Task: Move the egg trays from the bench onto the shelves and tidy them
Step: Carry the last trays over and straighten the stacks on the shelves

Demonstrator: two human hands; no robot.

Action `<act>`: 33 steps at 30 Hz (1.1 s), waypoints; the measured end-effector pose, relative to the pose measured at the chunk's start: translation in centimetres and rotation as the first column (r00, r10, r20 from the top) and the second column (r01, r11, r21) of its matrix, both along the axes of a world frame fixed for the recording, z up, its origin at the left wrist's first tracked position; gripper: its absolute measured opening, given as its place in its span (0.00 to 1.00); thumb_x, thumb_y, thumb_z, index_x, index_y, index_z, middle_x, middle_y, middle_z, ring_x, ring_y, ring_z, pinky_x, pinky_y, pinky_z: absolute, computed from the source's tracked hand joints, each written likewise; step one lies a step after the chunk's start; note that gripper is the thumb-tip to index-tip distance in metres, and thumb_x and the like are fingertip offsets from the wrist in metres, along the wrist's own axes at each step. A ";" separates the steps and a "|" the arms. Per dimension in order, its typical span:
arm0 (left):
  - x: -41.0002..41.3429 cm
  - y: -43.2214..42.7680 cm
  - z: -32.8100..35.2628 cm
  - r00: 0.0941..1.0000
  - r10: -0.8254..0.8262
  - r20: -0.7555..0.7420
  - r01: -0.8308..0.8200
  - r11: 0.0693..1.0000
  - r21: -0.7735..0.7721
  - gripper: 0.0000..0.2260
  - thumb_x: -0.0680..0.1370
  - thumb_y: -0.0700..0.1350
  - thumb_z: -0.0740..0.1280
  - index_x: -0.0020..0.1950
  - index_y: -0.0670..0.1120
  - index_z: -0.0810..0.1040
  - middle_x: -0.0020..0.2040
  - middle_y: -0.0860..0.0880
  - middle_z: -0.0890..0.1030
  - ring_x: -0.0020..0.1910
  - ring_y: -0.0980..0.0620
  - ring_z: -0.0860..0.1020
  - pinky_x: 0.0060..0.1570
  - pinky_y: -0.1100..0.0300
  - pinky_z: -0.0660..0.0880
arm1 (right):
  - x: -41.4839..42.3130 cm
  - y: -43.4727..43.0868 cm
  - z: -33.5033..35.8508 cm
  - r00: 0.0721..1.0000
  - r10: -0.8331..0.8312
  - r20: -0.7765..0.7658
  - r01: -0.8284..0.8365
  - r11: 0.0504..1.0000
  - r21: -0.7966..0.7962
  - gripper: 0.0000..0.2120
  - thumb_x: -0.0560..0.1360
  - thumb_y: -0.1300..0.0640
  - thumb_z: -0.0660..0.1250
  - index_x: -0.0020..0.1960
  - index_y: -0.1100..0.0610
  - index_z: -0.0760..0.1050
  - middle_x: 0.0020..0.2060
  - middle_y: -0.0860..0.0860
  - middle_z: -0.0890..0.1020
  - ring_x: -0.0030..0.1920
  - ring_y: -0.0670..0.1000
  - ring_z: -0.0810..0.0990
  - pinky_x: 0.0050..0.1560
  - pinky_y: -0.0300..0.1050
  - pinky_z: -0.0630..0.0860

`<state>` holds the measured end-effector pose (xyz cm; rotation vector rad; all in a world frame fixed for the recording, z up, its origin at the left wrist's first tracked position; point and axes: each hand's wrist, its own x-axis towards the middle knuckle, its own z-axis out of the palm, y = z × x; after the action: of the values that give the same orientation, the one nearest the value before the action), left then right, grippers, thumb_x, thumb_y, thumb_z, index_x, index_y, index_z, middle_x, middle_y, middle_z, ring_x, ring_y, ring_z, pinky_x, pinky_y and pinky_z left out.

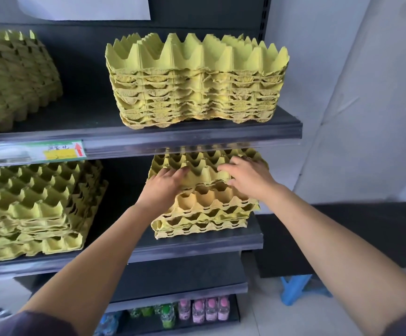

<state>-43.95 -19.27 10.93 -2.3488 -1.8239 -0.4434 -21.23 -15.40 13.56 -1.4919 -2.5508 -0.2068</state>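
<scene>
A stack of yellow-green egg trays (204, 214) sits on the right half of the middle shelf (197, 246). Its upper trays (202, 166) lie skewed and pushed back over the lower ones. My left hand (163, 187) rests on the front left edge of those upper trays, fingers reaching into the cups. My right hand (248, 177) lies on their right side with fingers spread. A taller stack (197, 93) stands on the upper shelf (197, 139). More stacks are on the upper left (15, 78) and on the middle shelf's left (34, 209).
A black bench (342, 238) stands to the right of the shelves, with a blue stool (299, 288) under it. Bottles (204, 311) line the bottom shelf. A price label (61, 151) hangs on the upper shelf's rail. A white wall is at the right.
</scene>
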 end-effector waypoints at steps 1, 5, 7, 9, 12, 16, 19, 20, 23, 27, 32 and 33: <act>-0.1 0.0 0.2 1.000 0.001 -0.005 -0.001 1.000 0.002 0.25 0.80 0.44 0.61 0.75 0.50 0.56 0.69 0.48 0.70 0.67 0.46 0.66 0.61 0.51 0.67 | -0.1 0.0 0.1 1.000 -0.006 -0.008 0.006 1.000 0.008 0.23 0.77 0.54 0.65 0.70 0.44 0.67 0.60 0.50 0.74 0.54 0.53 0.78 0.57 0.52 0.73; -0.2 -0.3 -0.1 1.000 0.000 -0.012 0.000 1.000 0.022 0.25 0.79 0.45 0.62 0.75 0.50 0.58 0.67 0.48 0.71 0.65 0.46 0.68 0.60 0.52 0.68 | -0.1 -0.5 -0.4 0.999 -0.014 -0.033 0.017 0.998 0.064 0.23 0.76 0.55 0.67 0.69 0.45 0.68 0.59 0.49 0.75 0.57 0.54 0.76 0.59 0.54 0.70; -0.2 -0.6 -0.4 1.000 -0.013 -0.020 0.014 0.999 0.046 0.26 0.78 0.45 0.64 0.74 0.49 0.59 0.66 0.48 0.73 0.64 0.45 0.69 0.59 0.52 0.68 | 0.0 -0.8 -0.7 0.999 -0.021 -0.037 0.024 0.996 0.087 0.23 0.76 0.55 0.68 0.69 0.44 0.69 0.58 0.49 0.76 0.58 0.54 0.75 0.60 0.55 0.69; 0.0 -0.8 -0.9 0.999 -0.026 -0.019 0.027 0.999 0.044 0.26 0.78 0.45 0.64 0.75 0.49 0.59 0.66 0.47 0.73 0.64 0.45 0.69 0.59 0.52 0.68 | 0.2 -1.1 -1.0 0.999 -0.037 -0.030 0.039 0.996 0.082 0.22 0.75 0.54 0.68 0.68 0.44 0.70 0.58 0.49 0.75 0.59 0.54 0.74 0.59 0.54 0.69; 0.4 -1.0 -2.2 0.996 -0.064 -0.063 0.060 0.997 -0.055 0.27 0.79 0.46 0.62 0.76 0.51 0.55 0.68 0.47 0.71 0.67 0.46 0.67 0.63 0.52 0.67 | 0.8 -1.7 -2.3 0.998 -0.060 0.029 0.060 0.998 -0.002 0.22 0.75 0.54 0.67 0.68 0.44 0.69 0.58 0.49 0.75 0.59 0.53 0.73 0.59 0.53 0.70; 1.1 -1.0 -3.7 0.985 -0.110 -0.132 0.084 0.978 -0.193 0.29 0.80 0.44 0.60 0.76 0.54 0.49 0.71 0.47 0.66 0.70 0.47 0.62 0.67 0.50 0.64 | 1.5 -2.0 -4.3 0.988 -0.095 0.122 0.110 0.987 -0.120 0.20 0.76 0.52 0.66 0.68 0.46 0.68 0.59 0.50 0.74 0.57 0.53 0.75 0.57 0.53 0.74; 1.5 -1.0 -4.3 0.985 -0.093 -0.146 0.059 0.974 -0.219 0.32 0.79 0.42 0.61 0.76 0.57 0.47 0.72 0.48 0.62 0.71 0.47 0.60 0.68 0.51 0.61 | 1.9 -2.0 -5.2 0.984 -0.120 0.130 0.137 0.981 -0.134 0.21 0.77 0.50 0.65 0.69 0.46 0.67 0.62 0.49 0.73 0.60 0.54 0.74 0.57 0.51 0.72; 1.5 -1.0 -4.6 0.981 -0.088 -0.173 0.055 0.982 -0.183 0.33 0.78 0.44 0.62 0.76 0.57 0.47 0.73 0.49 0.61 0.71 0.47 0.59 0.69 0.51 0.59 | 2.0 -2.0 -5.5 0.984 -0.129 0.124 0.145 0.981 -0.129 0.21 0.77 0.50 0.65 0.69 0.45 0.67 0.62 0.49 0.73 0.60 0.54 0.74 0.58 0.51 0.71; 0.7 -1.2 -4.9 0.967 -0.034 -0.253 0.017 0.997 -0.070 0.33 0.77 0.49 0.65 0.76 0.56 0.49 0.73 0.52 0.60 0.72 0.48 0.59 0.71 0.49 0.54 | 2.0 -2.0 -6.0 0.984 -0.152 0.088 0.161 0.981 -0.109 0.21 0.76 0.51 0.66 0.68 0.45 0.67 0.62 0.49 0.73 0.61 0.54 0.73 0.59 0.52 0.69; -0.1 -1.1 -5.8 0.974 -0.046 -0.223 0.019 0.993 -0.120 0.32 0.77 0.46 0.65 0.76 0.54 0.52 0.74 0.54 0.58 0.73 0.51 0.58 0.73 0.53 0.51 | 1.9 -2.1 -6.3 0.981 -0.163 0.104 0.173 0.979 -0.104 0.20 0.77 0.53 0.65 0.68 0.46 0.67 0.61 0.50 0.74 0.62 0.55 0.72 0.58 0.53 0.69; 0.8 -1.2 -6.2 0.973 -0.031 -0.230 0.007 0.994 -0.105 0.28 0.77 0.42 0.64 0.74 0.54 0.56 0.74 0.53 0.59 0.70 0.50 0.64 0.72 0.52 0.53 | 2.0 -2.1 -7.1 0.973 -0.204 0.106 0.214 0.972 -0.099 0.20 0.77 0.54 0.64 0.67 0.47 0.66 0.62 0.49 0.75 0.64 0.55 0.71 0.59 0.55 0.68; 0.8 -1.2 -6.2 0.971 -0.026 -0.238 0.002 0.995 -0.103 0.28 0.77 0.42 0.64 0.74 0.54 0.57 0.74 0.53 0.59 0.70 0.50 0.66 0.72 0.52 0.53 | 2.0 -2.1 -7.1 0.972 -0.207 0.107 0.219 0.969 -0.112 0.20 0.77 0.55 0.64 0.68 0.46 0.65 0.63 0.49 0.74 0.65 0.56 0.70 0.60 0.56 0.68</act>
<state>-43.18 -20.45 4.77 -2.3611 -1.7568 -0.0634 -19.19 -17.54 6.48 -1.8473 -2.5126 -0.1539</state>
